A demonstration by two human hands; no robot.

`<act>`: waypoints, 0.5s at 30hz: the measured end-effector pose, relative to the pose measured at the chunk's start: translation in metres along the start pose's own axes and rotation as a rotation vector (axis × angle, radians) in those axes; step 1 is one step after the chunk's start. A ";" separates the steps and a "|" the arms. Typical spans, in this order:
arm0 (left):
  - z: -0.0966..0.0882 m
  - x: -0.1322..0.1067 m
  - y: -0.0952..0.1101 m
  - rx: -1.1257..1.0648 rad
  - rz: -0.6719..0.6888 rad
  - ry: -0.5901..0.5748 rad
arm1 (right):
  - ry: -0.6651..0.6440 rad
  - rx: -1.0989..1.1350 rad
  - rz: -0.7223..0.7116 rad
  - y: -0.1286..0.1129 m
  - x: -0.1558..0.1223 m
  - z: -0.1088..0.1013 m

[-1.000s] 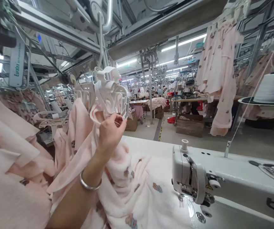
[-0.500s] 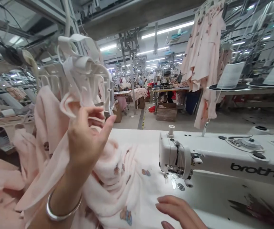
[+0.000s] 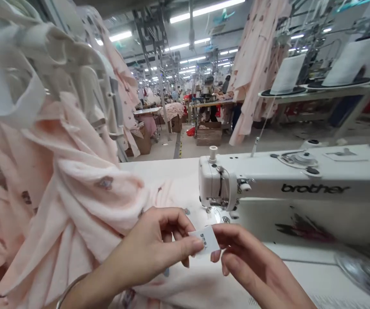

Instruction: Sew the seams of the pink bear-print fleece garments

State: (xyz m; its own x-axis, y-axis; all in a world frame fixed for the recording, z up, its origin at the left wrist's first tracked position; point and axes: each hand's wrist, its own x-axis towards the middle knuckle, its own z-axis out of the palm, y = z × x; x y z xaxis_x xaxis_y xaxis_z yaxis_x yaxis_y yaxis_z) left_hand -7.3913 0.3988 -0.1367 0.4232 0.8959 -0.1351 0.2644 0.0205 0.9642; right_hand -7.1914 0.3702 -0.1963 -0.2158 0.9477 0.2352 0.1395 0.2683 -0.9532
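Note:
A small white label (image 3: 209,240) with dark print is pinched between the thumb and fingers of my left hand (image 3: 159,246). My right hand (image 3: 252,262) is at the label's right edge, its fingertips touching or just behind it and its thumb apart from it. Both hands are in front of the sewing machine's needle area. Pale pink printed fabric (image 3: 185,285) lies on the white machine table beneath them. Pink fabric pieces (image 3: 85,201) drape down at the left and spread towards the table.
The white brother sewing machine (image 3: 300,184) stands at the right, its head (image 3: 218,182) just beyond my hands. White clip hangers (image 3: 75,64) hang close at the left. Thread cones (image 3: 289,75) stand behind the machine. More pink garments (image 3: 252,64) hang beyond it.
My left hand has come down and right from the hangers, now with a label in it. The right hand has moved up to meet it. The view has turned, and pink fabric spreads wider at left.

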 end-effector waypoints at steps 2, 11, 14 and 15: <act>0.007 0.004 -0.011 -0.065 -0.082 -0.088 | -0.044 0.121 0.090 -0.005 0.002 0.001; 0.017 0.016 -0.031 0.045 -0.010 -0.058 | 0.085 0.157 0.211 0.000 -0.001 0.012; 0.017 0.017 -0.029 -0.010 0.003 -0.041 | 0.080 0.074 0.184 0.007 -0.005 0.005; 0.015 0.019 -0.027 0.046 0.028 0.006 | 0.098 0.001 0.159 0.013 -0.009 0.001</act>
State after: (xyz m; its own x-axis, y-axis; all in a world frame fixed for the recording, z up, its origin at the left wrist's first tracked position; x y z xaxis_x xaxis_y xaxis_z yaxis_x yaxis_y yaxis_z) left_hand -7.3776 0.4086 -0.1689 0.4254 0.8986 -0.1070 0.2926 -0.0247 0.9559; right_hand -7.1885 0.3655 -0.2109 -0.0957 0.9905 0.0987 0.1634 0.1135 -0.9800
